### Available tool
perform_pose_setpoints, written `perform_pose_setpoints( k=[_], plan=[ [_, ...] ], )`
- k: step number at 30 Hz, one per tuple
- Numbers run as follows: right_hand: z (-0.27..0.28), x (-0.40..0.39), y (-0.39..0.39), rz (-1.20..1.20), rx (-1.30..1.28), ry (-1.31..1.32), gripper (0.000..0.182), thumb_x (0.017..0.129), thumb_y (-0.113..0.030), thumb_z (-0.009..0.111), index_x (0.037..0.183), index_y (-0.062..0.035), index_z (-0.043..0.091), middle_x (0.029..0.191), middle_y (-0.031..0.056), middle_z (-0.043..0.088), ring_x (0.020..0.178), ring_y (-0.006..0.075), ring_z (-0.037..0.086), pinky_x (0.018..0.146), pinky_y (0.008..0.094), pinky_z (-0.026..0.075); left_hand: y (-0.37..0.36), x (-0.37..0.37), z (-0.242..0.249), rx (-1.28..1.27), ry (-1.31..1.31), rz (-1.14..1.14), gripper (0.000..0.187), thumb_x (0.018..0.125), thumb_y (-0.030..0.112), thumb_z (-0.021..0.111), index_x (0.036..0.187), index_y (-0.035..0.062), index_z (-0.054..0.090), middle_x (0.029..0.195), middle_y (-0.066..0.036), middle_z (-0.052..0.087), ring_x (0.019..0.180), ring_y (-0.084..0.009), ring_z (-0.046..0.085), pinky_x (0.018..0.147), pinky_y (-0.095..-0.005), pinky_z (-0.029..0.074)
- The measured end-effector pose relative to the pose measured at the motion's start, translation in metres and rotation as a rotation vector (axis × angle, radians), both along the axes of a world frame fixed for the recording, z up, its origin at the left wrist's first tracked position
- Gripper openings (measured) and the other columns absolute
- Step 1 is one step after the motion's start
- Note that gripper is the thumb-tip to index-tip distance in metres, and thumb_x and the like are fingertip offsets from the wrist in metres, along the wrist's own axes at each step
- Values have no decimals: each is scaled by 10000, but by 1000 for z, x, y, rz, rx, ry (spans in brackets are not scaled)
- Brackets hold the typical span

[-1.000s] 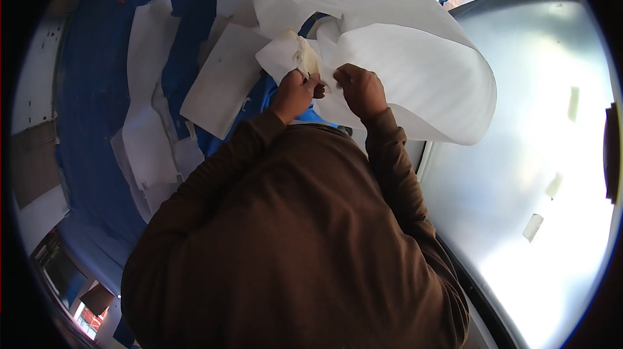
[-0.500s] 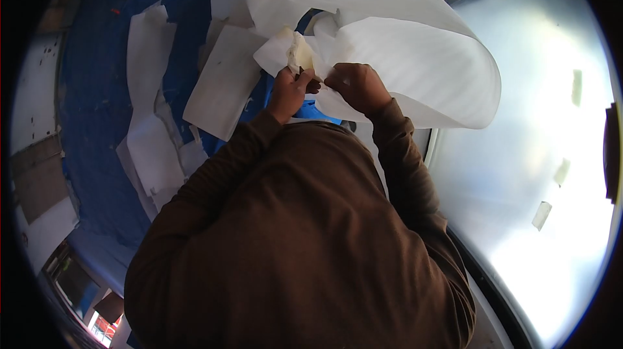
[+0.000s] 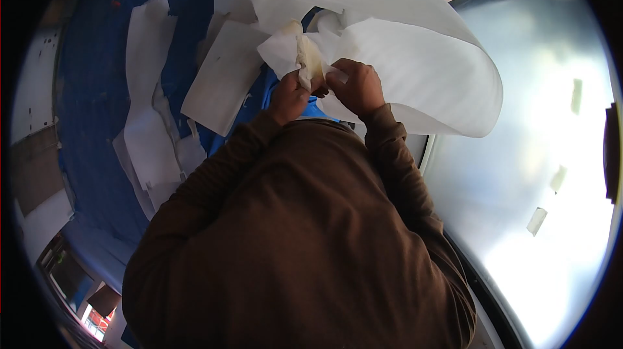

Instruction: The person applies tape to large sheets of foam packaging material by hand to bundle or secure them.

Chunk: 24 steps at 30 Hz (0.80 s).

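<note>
Both of my hands are close together just in front of my body. Between the fingers of my left hand [image 3: 290, 98] is a crumpled cream-coloured strip [image 3: 310, 57], its upper end folded and sticking up. My right hand [image 3: 361, 88] is closed in a pinch at the thin white edge beside that strip, thumb and forefinger together; what exactly it grips I cannot tell. Behind the hands, a large white foam sheet [image 3: 422, 67] curls over into a wide loop. A smaller white flap spreads to the left of the strip.
Blue tarp [image 3: 97, 148] covers the left side, with white foam offcuts [image 3: 150, 122] lying on it. Another flat white piece [image 3: 224, 76] lies nearer the hands. On the right stands a large shiny panel [image 3: 493, 174] with short pale tape pieces [image 3: 576, 96] stuck on it.
My two hands have drawn slightly closer together. The cream-coloured strip has shifted a little right and down and now covers more of my left fingers. The view has tilted slightly.
</note>
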State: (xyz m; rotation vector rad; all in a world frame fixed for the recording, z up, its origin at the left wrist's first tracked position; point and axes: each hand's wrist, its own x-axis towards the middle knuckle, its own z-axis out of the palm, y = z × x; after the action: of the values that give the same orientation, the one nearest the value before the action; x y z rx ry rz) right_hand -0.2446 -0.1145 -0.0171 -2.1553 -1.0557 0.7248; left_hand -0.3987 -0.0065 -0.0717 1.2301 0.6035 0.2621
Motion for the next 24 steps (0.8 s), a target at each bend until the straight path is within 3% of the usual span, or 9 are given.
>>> perform_pose_setpoints(
  k=[2, 6, 8, 11, 15, 18, 20, 24],
  plan=[
    [6, -4, 4, 14, 110, -92, 282, 828, -289, 653, 872, -23, 734, 847, 209, 718, 783, 407, 692, 739, 462, 552, 2, -2, 10, 41, -39, -110, 254, 1018, 201, 609, 1092, -35, 664, 975, -92, 725, 893, -161, 687, 823, -337, 547],
    [-13, 3, 7, 40, 99, -27, 276, 834, -254, 651, 923, -12, 748, 859, 206, 731, 786, 377, 711, 745, 434, 557, 8, -4, 9, 59, -92, -194, 248, 1022, 205, 606, 1072, -27, 678, 978, -86, 723, 880, -150, 673, 821, -336, 540],
    [-21, 4, 5, -67, 166, 255, 287, 869, -253, 670, 941, 14, 748, 837, 192, 736, 759, 327, 720, 724, 400, 552, 6, -9, 14, 41, -72, -137, 268, 1047, 208, 583, 1146, -32, 653, 989, -64, 695, 890, -139, 657, 815, -304, 530],
    [-28, -4, 6, -49, 243, 445, 310, 909, -264, 682, 943, 38, 743, 799, 184, 727, 715, 276, 707, 700, 368, 544, 13, -17, 6, -13, -23, -195, 265, 1043, 211, 594, 1146, -26, 654, 991, -53, 694, 894, -126, 643, 821, -293, 517],
    [-24, -3, 9, 66, 229, 292, 351, 937, -296, 677, 924, 49, 739, 759, 169, 717, 670, 234, 688, 676, 361, 538, 12, -21, 6, -32, -42, -213, 271, 1038, 217, 605, 1143, -28, 654, 982, -45, 694, 885, -116, 633, 823, -281, 507],
    [-33, -7, 8, -55, 142, 349, 336, 943, -279, 671, 938, 51, 739, 747, 155, 716, 649, 225, 681, 664, 360, 536, 13, -21, 9, 97, 39, -250, 284, 1027, 208, 624, 1158, -43, 643, 980, -51, 697, 894, -107, 631, 831, -272, 506],
    [-46, -14, 6, -373, 126, 482, 342, 948, -286, 670, 954, 49, 738, 742, 141, 718, 634, 228, 678, 656, 358, 534, 5, -18, 6, 124, 41, -101, 253, 1020, 189, 630, 1145, -29, 664, 989, -59, 706, 904, -111, 635, 821, -285, 508],
    [-48, -18, 8, -401, 38, 353, 331, 956, -276, 658, 963, 45, 738, 772, 154, 729, 648, 250, 693, 662, 369, 541, 3, -17, 7, 161, 65, -88, 234, 1013, 169, 631, 1142, -21, 674, 1007, -76, 714, 922, -126, 644, 816, -309, 512]
  ],
)
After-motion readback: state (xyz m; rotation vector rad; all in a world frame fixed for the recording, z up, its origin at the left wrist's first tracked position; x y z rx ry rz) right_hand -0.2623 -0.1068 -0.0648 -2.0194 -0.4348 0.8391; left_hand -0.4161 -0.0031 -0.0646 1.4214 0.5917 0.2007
